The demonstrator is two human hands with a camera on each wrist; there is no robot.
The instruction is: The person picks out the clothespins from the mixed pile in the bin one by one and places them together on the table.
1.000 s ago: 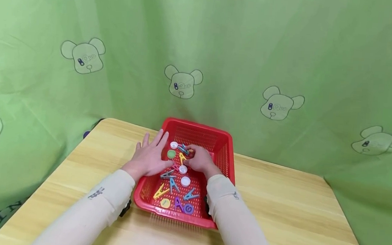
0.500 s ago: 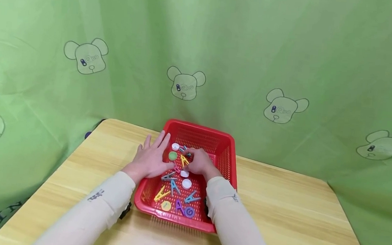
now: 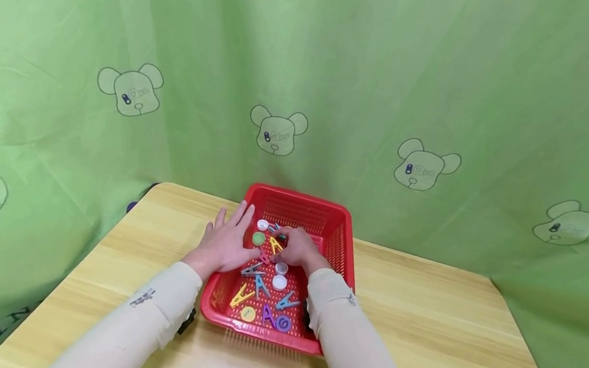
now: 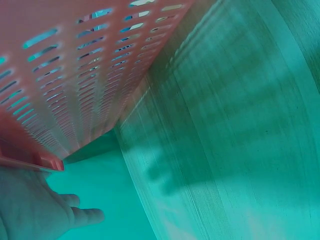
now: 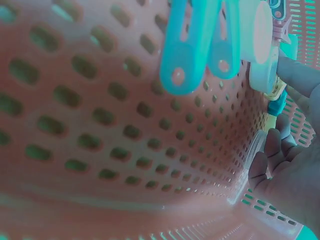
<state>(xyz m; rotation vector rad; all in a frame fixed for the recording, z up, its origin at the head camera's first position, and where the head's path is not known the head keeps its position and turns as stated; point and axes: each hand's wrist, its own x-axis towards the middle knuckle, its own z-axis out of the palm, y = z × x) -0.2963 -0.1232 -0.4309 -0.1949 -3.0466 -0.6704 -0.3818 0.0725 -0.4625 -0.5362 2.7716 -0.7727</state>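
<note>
Fingers (image 3: 244,219) spread straight, the left hand (image 3: 224,244) lies over the left rim of the red perforated plastic basket (image 3: 303,212), holding nothing. Inside, one round white plastic cap (image 3: 281,268) has just gone from tilted to flat; the right hand (image 3: 298,247), loosely curved and apparently gripping nothing, seems to have nudged it. Only the right wrist view shows a digit against it.
</note>
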